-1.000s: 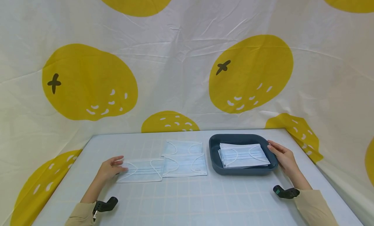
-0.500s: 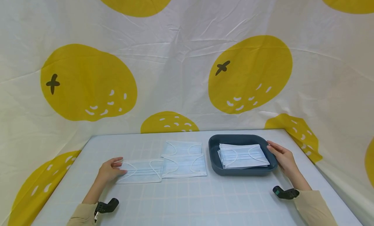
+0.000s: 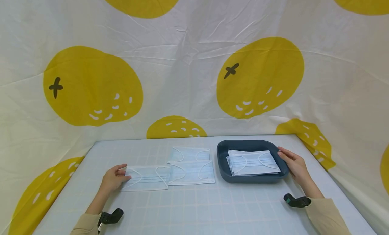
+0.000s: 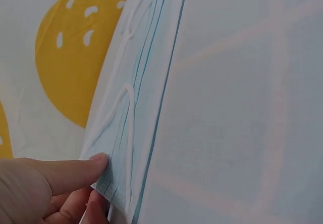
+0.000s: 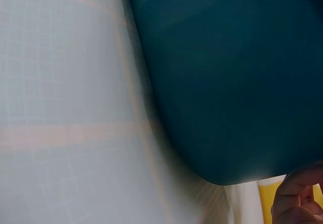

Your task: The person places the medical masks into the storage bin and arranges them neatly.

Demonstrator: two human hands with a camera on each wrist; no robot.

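Note:
My left hand (image 3: 112, 179) pinches the left end of a light blue face mask (image 3: 149, 179) lying flat on the table. In the left wrist view the thumb (image 4: 83, 173) presses on top of the mask's end and the other fingers curl below it. Two more face masks lie just right of it: a front one (image 3: 192, 174) and a back one (image 3: 189, 154), partly covered by the front one. At the right, my right hand (image 3: 296, 164) holds the right rim of a dark blue tray (image 3: 223, 169). A stack of several face masks (image 3: 253, 164) lies inside the tray.
The table (image 3: 194, 211) has a pale checked cover. Behind it hangs a white cloth (image 3: 182, 76) printed with large yellow fruit shapes, which also spreads past the table's left and right edges. A black wrist camera sits on each forearm.
The left hand has shifted very slightly toward me, still at the mask's left end. The right hand, the tray and the masks look the same.

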